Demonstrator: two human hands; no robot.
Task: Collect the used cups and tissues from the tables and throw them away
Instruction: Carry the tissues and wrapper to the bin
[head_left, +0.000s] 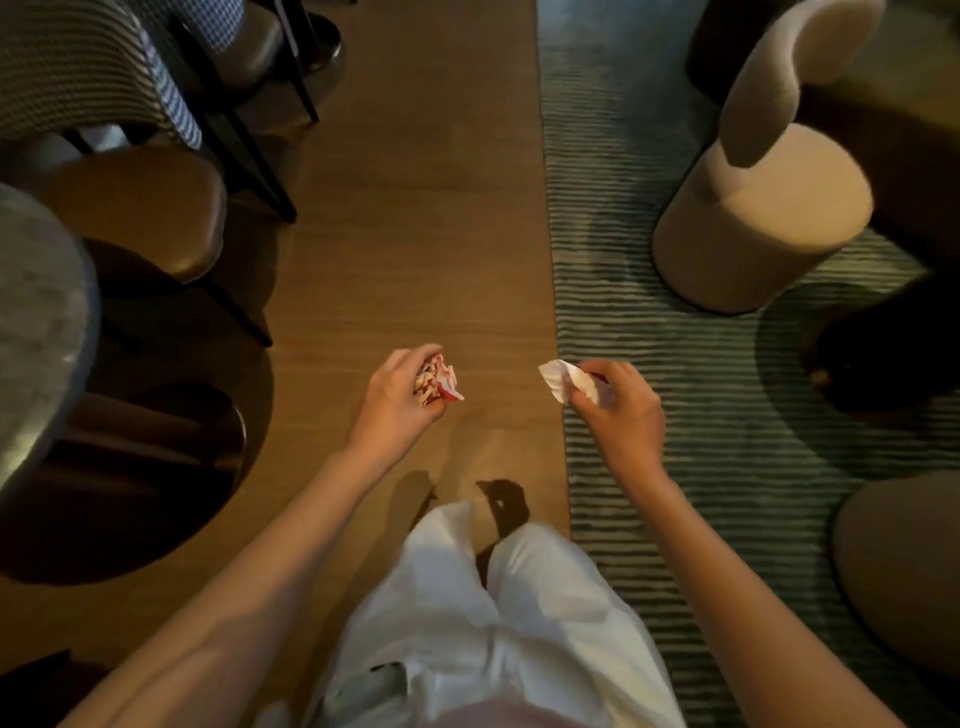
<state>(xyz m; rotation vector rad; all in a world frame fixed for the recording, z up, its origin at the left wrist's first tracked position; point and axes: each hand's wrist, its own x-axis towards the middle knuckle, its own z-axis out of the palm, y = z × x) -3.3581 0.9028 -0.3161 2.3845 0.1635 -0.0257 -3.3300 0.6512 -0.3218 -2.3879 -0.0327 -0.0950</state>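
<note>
Both hands are out in front of the body and each holds rubbish: the left hand (397, 397) has its fingers curled round a crumpled red-and-white wad (439, 383), which could be a crushed paper cup or wrapper, I cannot tell which, and the right hand (621, 410) pinches a white tissue (563, 379) whose loose end sticks out to the left past the fingers. The 2 hands are near each other but apart, at about the same height, above the floor.

By size, the wooden floor (415, 208) runs up the middle of the view. To its right lies a green striped rug (675, 364), whose straight edge passes just below the right hand. On the left stands a round grey table (36, 322) on a wide dark round base (156, 493), cut off by the frame edge. Behind it are 2 brown padded chairs (156, 208) with thin black legs, and a patterned upholstered seat (78, 67) at the top left corner. On the rug, well apart from the hands, stands a beige round stool (753, 223) with a curved backrest; a second rounded brown seat (904, 571) shows at the lower right edge. Dark shadows fall on the rug between these 2.

At the bottom, the person's white trousers (509, 623) fill the space between the bare forearms, and a dark shoe tip (504, 501) shows on the floor just beyond them.
</note>
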